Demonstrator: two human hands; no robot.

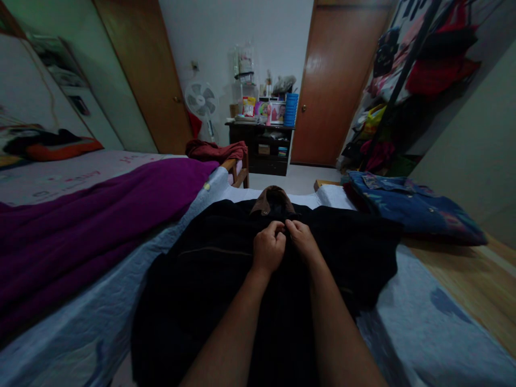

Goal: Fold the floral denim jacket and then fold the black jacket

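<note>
Pale-blue patterned bedsheet [431, 328] below; black cloth jacket [197, 301] with brown collar [263, 205] spread beneath fingers [276, 226]; left hand [269, 247] and right hand [301, 238] pinching its front near collar; folded blue denim garment [423, 207] right of fingers.

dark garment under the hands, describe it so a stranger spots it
Start at the pale blue bedding in the foreground. The dark garment lies spread across it, with the left hand and right hand at its front. Unlike the folded blue garment to the right, it has a brown collar.
</note>
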